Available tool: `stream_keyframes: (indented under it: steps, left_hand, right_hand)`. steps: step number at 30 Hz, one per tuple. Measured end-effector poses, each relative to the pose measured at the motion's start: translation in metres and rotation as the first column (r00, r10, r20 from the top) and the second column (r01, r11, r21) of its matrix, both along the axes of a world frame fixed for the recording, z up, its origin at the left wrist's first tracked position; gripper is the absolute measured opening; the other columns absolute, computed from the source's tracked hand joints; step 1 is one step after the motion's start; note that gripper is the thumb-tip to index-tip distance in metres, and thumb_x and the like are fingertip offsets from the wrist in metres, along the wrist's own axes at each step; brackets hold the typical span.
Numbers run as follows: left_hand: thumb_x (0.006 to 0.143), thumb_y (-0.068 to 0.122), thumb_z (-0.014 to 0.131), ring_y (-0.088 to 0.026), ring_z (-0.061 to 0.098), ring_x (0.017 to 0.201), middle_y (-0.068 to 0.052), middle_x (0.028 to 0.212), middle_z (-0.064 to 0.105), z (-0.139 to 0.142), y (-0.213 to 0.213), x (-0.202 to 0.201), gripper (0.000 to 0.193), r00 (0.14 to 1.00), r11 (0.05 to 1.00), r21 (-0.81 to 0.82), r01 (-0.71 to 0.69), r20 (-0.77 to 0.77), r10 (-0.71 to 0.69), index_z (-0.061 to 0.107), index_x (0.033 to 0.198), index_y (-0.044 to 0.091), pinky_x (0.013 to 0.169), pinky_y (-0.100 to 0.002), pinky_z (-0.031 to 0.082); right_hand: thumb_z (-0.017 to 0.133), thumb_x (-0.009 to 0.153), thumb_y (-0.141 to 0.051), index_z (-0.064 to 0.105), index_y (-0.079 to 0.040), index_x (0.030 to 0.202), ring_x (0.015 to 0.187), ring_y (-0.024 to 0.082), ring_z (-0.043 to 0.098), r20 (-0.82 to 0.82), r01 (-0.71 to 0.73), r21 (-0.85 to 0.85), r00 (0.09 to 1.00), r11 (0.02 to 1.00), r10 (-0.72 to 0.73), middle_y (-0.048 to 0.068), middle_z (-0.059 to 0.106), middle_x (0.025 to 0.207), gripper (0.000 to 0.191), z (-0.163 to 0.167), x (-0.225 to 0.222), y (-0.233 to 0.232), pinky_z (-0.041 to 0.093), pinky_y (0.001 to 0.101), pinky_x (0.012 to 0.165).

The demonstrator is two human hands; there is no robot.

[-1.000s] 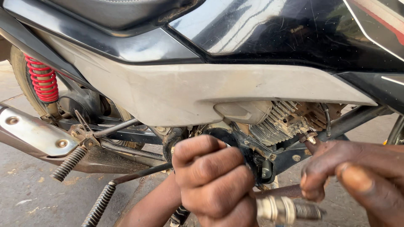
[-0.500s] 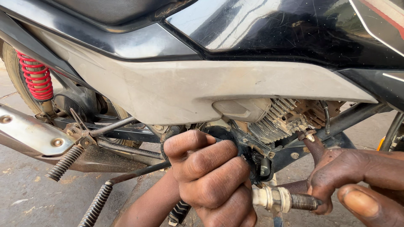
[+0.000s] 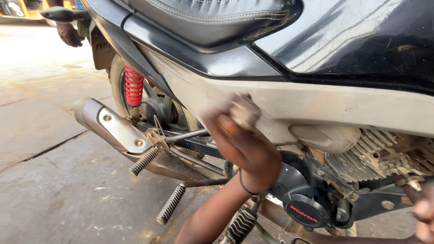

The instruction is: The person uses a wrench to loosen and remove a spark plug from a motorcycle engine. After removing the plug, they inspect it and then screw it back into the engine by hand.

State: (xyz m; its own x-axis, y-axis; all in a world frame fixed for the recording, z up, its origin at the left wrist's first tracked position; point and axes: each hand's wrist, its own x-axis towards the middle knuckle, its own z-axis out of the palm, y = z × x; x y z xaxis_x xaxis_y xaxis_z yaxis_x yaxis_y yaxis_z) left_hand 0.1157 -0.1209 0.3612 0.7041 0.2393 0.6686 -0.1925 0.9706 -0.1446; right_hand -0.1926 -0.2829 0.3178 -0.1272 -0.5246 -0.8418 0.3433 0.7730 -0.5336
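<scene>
bike: black, side-on, grey side panel
left hand: raised, blurred fist against panel, arm angled up from below; contents can't tell
right hand: frame edge, fingers near engine; grip can't tell

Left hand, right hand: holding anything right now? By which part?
Cannot be told. The left hand is a motion-blurred fist raised before the motorcycle's grey side panel; any contents are unreadable. Only the right hand's fingertips show at the frame edge.

Left hand raised, fingers curled; right hand at the frame's edge.
</scene>
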Motion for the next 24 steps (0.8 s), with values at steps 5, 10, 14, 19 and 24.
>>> stream_keyframes:
  steps: [5, 10, 14, 19, 24]
  left_hand:
    - [0.118, 0.029, 0.047, -0.009, 0.036, 0.080, -0.001, 0.085, 0.040, -0.001, -0.014, 0.021, 0.027, 0.957, 0.961, -0.027, 0.276, -0.091, -0.277, 0.045, 0.129, 0.005, 0.074, -0.026, 0.034]
    - [0.119, 0.029, 0.046, -0.007, 0.037, 0.084, 0.000, 0.094, 0.042, 0.003, -0.011, 0.012, 0.035, 0.971, 0.971, 0.059, 0.233, -0.076, -0.228, 0.047, 0.139, 0.000, 0.077, -0.026, 0.037]
    - [0.122, 0.031, 0.046, -0.007, 0.037, 0.081, -0.001, 0.095, 0.045, 0.002, -0.011, 0.010, 0.035, 0.985, 0.983, 0.077, 0.170, -0.041, -0.167, 0.048, 0.137, -0.001, 0.078, -0.026, 0.037]
    - [0.123, 0.031, 0.046, -0.008, 0.036, 0.079, -0.002, 0.093, 0.045, -0.002, -0.014, 0.011, 0.034, 0.979, 0.976, 0.073, 0.205, -0.019, -0.205, 0.050, 0.136, -0.001, 0.077, -0.026, 0.036]
    - [0.122, 0.033, 0.046, -0.007, 0.039, 0.080, -0.001, 0.089, 0.045, -0.002, -0.010, 0.011, 0.036, 0.978, 0.975, 0.072, 0.209, 0.009, -0.210, 0.051, 0.137, 0.001, 0.072, -0.025, 0.036]
  right_hand:
    - [0.062, 0.096, -0.048, 0.067, -0.006, 0.113, 0.093, 0.023, 0.068, 0.037, 0.139, 0.110, 0.989, 0.984, -0.144, 0.011, 0.065, 0.103, 0.046, -0.013, -0.006, -0.015, 0.057, 0.0426, 0.081]
    - [0.063, 0.094, -0.050, 0.065, -0.005, 0.116, 0.097, 0.024, 0.067, 0.050, 0.205, 0.170, 0.975, 0.964, -0.216, 0.013, 0.063, 0.108, 0.050, -0.019, -0.005, -0.018, 0.056, 0.0437, 0.084]
    - [0.064, 0.093, -0.052, 0.063, -0.005, 0.119, 0.101, 0.026, 0.065, 0.039, 0.231, 0.198, 0.969, 0.953, -0.243, 0.015, 0.061, 0.112, 0.054, -0.022, -0.007, -0.019, 0.056, 0.0445, 0.086]
    - [0.066, 0.090, -0.054, 0.061, -0.004, 0.123, 0.105, 0.027, 0.064, 0.033, 0.230, 0.230, 0.969, 0.946, -0.244, 0.017, 0.059, 0.117, 0.060, -0.026, -0.010, -0.023, 0.055, 0.0456, 0.088]
    - [0.067, 0.088, -0.056, 0.059, -0.003, 0.126, 0.109, 0.029, 0.062, 0.032, 0.188, 0.230, 0.979, 0.955, -0.200, 0.018, 0.057, 0.122, 0.066, -0.029, -0.011, -0.024, 0.054, 0.0467, 0.090]
